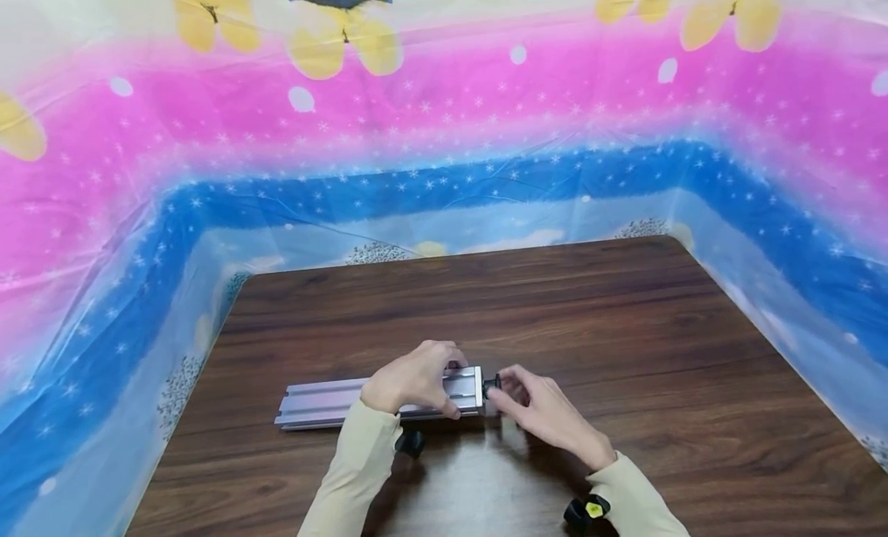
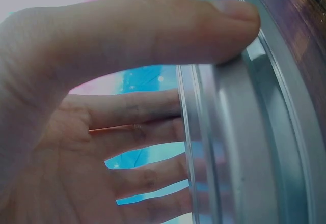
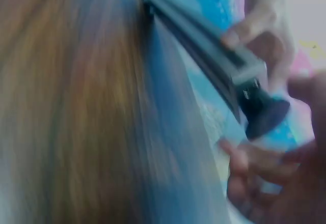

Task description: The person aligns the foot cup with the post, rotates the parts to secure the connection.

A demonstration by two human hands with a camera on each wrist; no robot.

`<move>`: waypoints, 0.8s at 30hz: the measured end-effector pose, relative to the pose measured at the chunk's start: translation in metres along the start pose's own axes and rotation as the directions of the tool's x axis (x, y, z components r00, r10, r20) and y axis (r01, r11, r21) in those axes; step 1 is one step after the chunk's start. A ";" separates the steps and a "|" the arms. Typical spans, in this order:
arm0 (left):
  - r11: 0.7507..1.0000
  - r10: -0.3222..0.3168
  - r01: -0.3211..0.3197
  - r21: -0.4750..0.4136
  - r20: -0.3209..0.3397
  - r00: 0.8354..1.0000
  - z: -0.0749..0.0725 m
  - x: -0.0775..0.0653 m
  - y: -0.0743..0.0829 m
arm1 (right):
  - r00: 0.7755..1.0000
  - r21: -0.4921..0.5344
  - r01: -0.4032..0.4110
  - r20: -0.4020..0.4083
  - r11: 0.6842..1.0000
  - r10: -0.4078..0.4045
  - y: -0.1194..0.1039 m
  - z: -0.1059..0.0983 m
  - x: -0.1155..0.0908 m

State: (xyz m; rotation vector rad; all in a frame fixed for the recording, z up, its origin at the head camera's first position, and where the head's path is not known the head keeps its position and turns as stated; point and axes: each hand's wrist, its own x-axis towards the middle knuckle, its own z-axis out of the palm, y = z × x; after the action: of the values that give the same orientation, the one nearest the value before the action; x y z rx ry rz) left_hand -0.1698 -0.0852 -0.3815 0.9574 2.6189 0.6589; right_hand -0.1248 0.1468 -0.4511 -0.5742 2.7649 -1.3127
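A long silver aluminium rail point(image 1: 322, 404) with grooves along it lies across the table, with an end plate point(image 1: 479, 391) at its right end. My left hand point(image 1: 415, 377) grips the rail near that end, thumb on the near side and fingers on the far side. In the left wrist view the thumb point(image 2: 224, 30) presses on the grooved face. A black round knob point(image 3: 267, 116) sticks out from the end plate. Around this knob my right hand point(image 1: 551, 414) holds its thumb and fingers spread, and a gap shows between fingers and knob in the blurred right wrist view.
The dark wooden table point(image 1: 486, 306) extends around the rail on all sides. A pink and blue patterned cloth point(image 1: 430, 167) hangs behind it and along both sides. Black wrist devices point(image 1: 586, 512) sit on both wrists, over cream sleeves point(image 1: 361, 460).
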 end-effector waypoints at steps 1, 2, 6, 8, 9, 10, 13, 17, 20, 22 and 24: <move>1.000 -0.006 0.006 0.001 0.001 1.000 -0.001 0.000 0.000 | 0.997 -0.029 0.077 -0.005 0.997 -0.077 0.002 -0.003 0.001; 1.000 -0.010 0.010 0.003 0.001 1.000 -0.001 0.000 0.000 | 0.989 -0.057 0.148 -0.007 0.987 -0.149 0.003 -0.006 0.001; 1.000 -0.001 0.001 0.022 0.005 1.000 0.001 0.001 -0.004 | 0.950 -0.260 0.303 0.013 0.917 -0.311 0.003 -0.014 0.008; 1.000 -0.001 0.000 0.031 0.020 1.000 0.005 0.002 -0.006 | 0.947 -0.362 0.313 0.045 0.878 -0.319 0.002 -0.016 0.010; 0.999 -0.005 0.004 0.032 0.029 1.000 0.008 0.002 -0.006 | 0.946 -0.411 0.315 0.062 0.856 -0.319 0.002 -0.016 0.010; 0.999 -0.018 0.016 0.036 0.039 0.999 0.010 0.002 -0.006 | 0.944 -0.455 0.320 0.072 0.831 -0.323 0.003 -0.016 0.010; 0.996 -0.055 0.050 0.078 0.062 0.997 0.019 0.000 -0.004 | 0.935 -0.527 0.340 0.099 0.779 -0.341 0.004 -0.015 0.010; 0.981 -0.031 0.023 0.194 0.038 0.999 0.028 -0.003 -0.002 | 0.933 -0.557 0.339 0.098 0.758 -0.346 0.007 -0.017 0.011; 0.960 0.046 -0.041 0.278 -0.013 0.999 0.033 -0.005 -0.003 | 0.936 -0.568 0.330 0.094 0.754 -0.339 0.008 -0.019 0.011; 0.940 0.105 -0.083 0.330 -0.050 0.993 0.036 -0.006 -0.003 | 0.938 -0.576 0.324 0.092 0.751 -0.334 0.009 -0.020 0.012; 0.913 0.146 -0.103 0.395 -0.081 0.986 0.040 -0.007 -0.003 | 0.940 -0.576 0.316 0.086 0.754 -0.329 0.009 -0.022 0.013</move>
State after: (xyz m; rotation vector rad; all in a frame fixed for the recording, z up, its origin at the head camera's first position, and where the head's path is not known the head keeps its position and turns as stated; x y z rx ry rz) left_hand -0.1500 -0.0793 -0.4165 1.2399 2.8678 0.2164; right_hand -0.1437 0.1639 -0.4422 -1.1128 3.1749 -0.4371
